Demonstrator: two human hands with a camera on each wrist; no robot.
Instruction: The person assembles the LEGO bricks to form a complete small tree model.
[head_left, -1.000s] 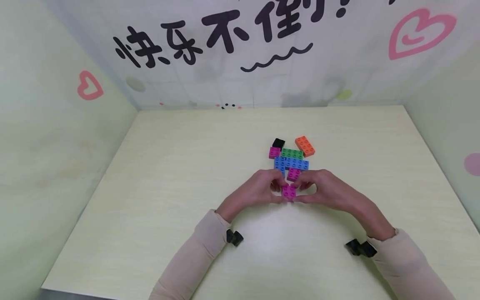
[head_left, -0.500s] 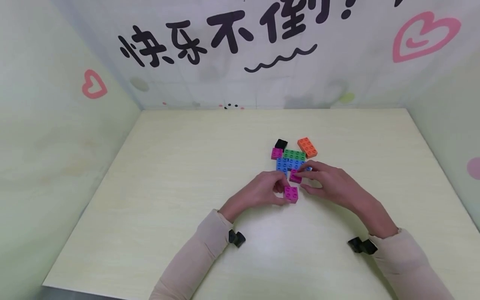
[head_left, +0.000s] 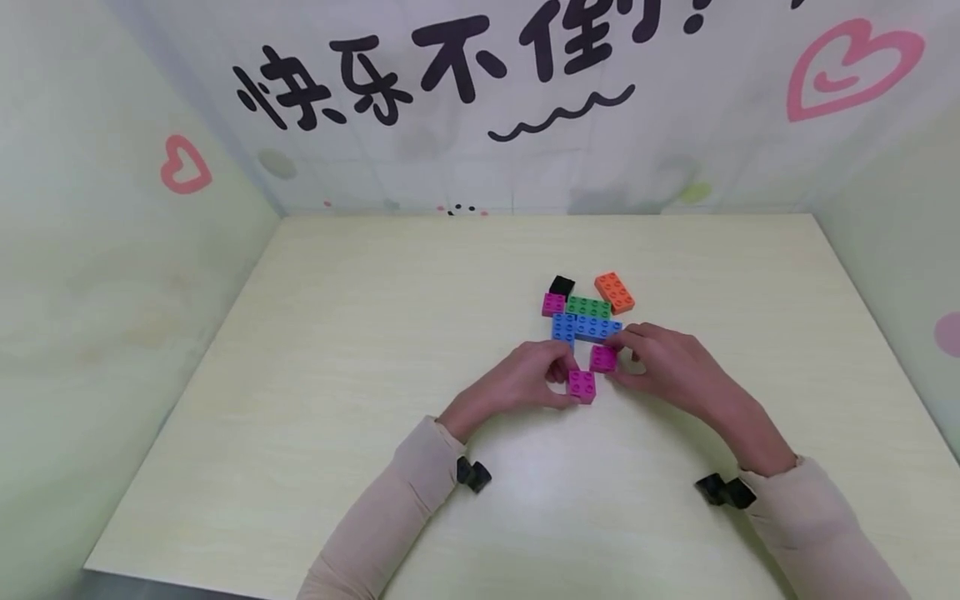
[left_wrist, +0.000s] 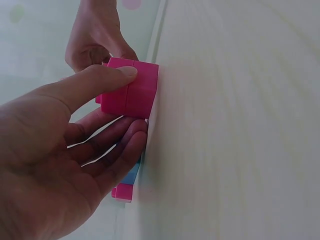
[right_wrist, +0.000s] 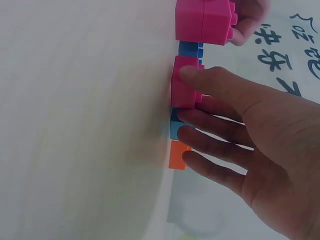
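My left hand [head_left: 525, 379] pinches a pink building-block stack [head_left: 581, 385] between thumb and fingers. A seam in the left wrist view shows that this stack [left_wrist: 129, 92] is two blocks joined. With thumb and fingers, my right hand [head_left: 671, 367] grips a single pink block [head_left: 603, 359], just behind and right of the stack and apart from it. In the right wrist view its thumb lies on the face of that block [right_wrist: 183, 87]. Beyond the hands lie two blue blocks, one upright to the view [head_left: 563, 327] and one crosswise [head_left: 596, 328].
Behind the blue blocks is a green block [head_left: 588, 307], with another small pink block [head_left: 553, 304] at its left. A black block [head_left: 562, 287] and an orange block [head_left: 614, 292] lie farther back. A printed wall [head_left: 420, 167] borders the table [head_left: 337, 333].
My right hand let go of the pink stack, reached to the single pink block and drew it slightly right and nearer, away from the blue blocks. The left hand kept hold of the stack.
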